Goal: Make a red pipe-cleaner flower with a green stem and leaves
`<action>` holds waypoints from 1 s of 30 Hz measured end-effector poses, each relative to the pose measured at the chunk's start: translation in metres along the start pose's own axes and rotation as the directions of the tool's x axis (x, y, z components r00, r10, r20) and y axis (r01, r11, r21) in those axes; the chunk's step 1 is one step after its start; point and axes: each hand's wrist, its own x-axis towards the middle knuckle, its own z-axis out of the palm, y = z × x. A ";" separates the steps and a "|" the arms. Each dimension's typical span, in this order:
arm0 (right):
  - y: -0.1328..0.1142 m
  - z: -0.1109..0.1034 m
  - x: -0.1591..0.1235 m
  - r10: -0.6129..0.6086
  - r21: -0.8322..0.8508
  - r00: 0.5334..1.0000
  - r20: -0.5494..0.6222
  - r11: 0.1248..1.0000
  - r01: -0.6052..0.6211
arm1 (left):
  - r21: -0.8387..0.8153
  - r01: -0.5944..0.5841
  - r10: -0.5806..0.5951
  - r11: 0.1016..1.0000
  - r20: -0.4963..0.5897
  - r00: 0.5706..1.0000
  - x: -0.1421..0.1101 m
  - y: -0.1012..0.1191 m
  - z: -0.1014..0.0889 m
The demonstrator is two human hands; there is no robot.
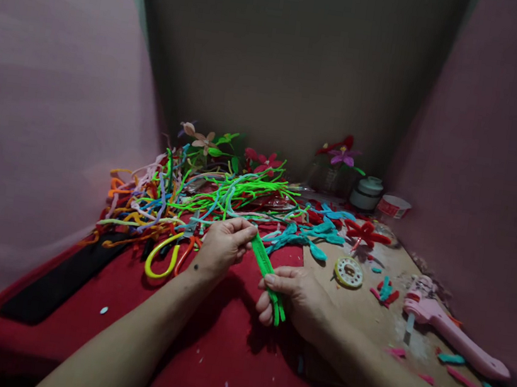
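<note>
Between my two hands is a flat bundle of bright green pipe cleaners (261, 256), slanting down to the right above the red cloth. My left hand (225, 245) pinches its upper end between thumb and fingers. Lower down, my right hand (295, 292) grips the same bundle, thumb on top and fingers behind, and loose green ends stick out below. Just left of my left hand lie scissors with a yellow handle (162, 257) and an orange-red handle (187, 254); their blades are partly covered by other things.
A heap of coloured pipe cleaners (239, 194) spreads across the back. To the right, a board (320, 303) bears teal leaf shapes (322, 232), a red flower (366, 233), a yellow-rimmed disc (348, 272) and a pink glue gun (455, 327). A black strip (51, 283) lies left.
</note>
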 end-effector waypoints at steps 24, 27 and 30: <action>-0.002 -0.007 0.004 0.003 0.035 0.998 0.058 0.999 -0.005 | 0.038 0.273 -0.257 0.961 0.479 0.839 -0.003 -0.014 0.002; -0.003 -0.007 0.004 0.019 0.012 0.998 0.062 1.000 -0.019 | 0.063 0.269 -0.266 0.961 0.473 0.840 -0.004 -0.012 0.003; -0.003 -0.008 0.006 0.031 0.009 0.996 0.079 0.999 -0.031 | 0.048 0.262 -0.255 0.964 0.450 0.856 -0.005 -0.010 0.005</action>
